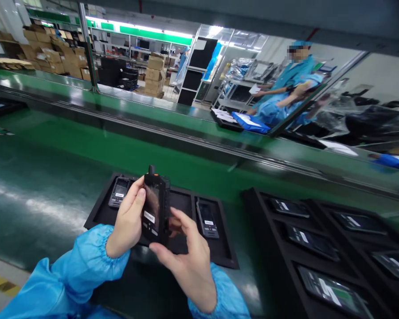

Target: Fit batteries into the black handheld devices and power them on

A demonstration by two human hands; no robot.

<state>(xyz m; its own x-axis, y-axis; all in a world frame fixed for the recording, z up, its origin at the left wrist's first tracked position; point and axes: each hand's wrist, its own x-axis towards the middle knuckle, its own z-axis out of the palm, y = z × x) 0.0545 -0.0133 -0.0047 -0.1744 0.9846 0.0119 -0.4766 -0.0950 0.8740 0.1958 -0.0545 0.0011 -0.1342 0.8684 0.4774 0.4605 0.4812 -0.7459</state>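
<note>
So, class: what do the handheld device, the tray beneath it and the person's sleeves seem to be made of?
Handheld device: probably hard black plastic, with a glossy, reflective screen face. Tray: matte black, likely moulded plastic or foam; unclear which. Sleeves: thin light-blue fabric, wrinkled, gathered at the cuffs.

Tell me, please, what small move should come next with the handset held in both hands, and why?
Probably lower the handset into the middle slot of the tray. The left hand and right hand hold it upright above that slot, which looks unfilled, while similar handsets lie in the slots on either side.
</note>
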